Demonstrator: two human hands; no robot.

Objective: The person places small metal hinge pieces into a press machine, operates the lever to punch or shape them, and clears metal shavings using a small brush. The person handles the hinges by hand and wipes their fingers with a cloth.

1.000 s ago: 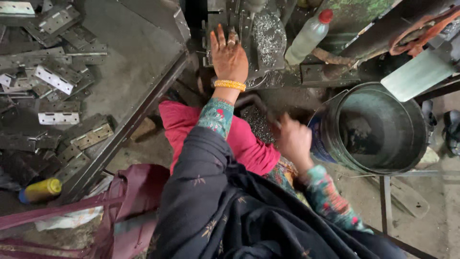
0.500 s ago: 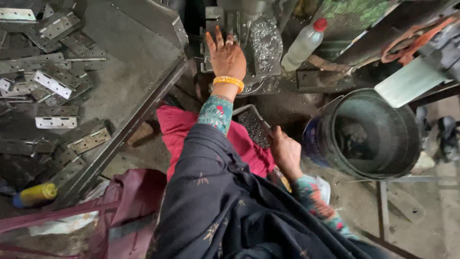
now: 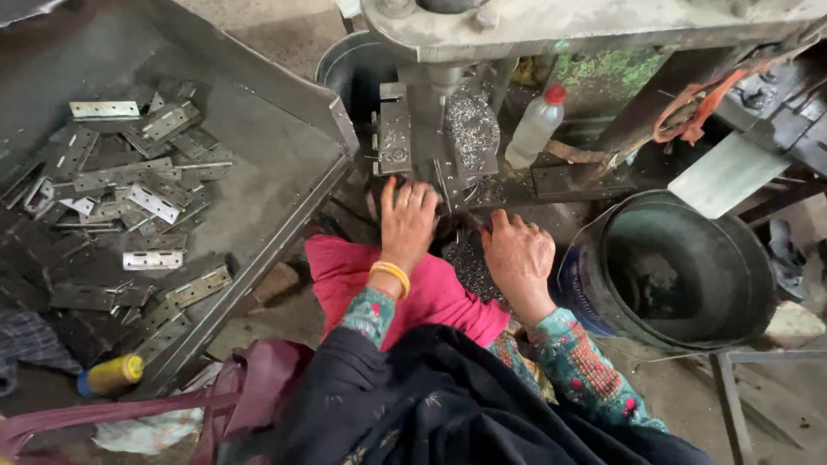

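head view, looking straight down at a person seated at a small metal press [image 3: 448, 129] in a workshop. left hand [image 3: 407, 222] lies palm down with fingers spread loosely, open and holding nothing, its fingertips at the base of the press. a yellow bangle [image 3: 389, 275] circles that wrist. right hand [image 3: 518, 256] sits just beside it, to the right, knuckles up and fingers curled downward into a dark heap of metal shavings [image 3: 469, 267]; whether it grips a piece cannot be told, since the fingertips are hidden. both hands rest over a pink cloth [image 3: 431, 297] spread on the lap.

to the left, a sloped metal tray [image 3: 284, 164] holds a loose pile of flat metal hinges [image 3: 129, 189], well apart from both hands. a clear plastic bottle with a red cap [image 3: 536, 127] stands far right of the press. a large dark bucket [image 3: 680, 271] sits to the right, near the right forearm. a yellow-capped bottle [image 3: 110, 375] lies near the left edge.

judging from the pose, the work is feeling for a part under the press. done well, that means keeping fingertips low and flat, away from the tool above, sweeping the sharp shavings aside rather than pressing into them, and keeping the loose sleeves clear of the machine.
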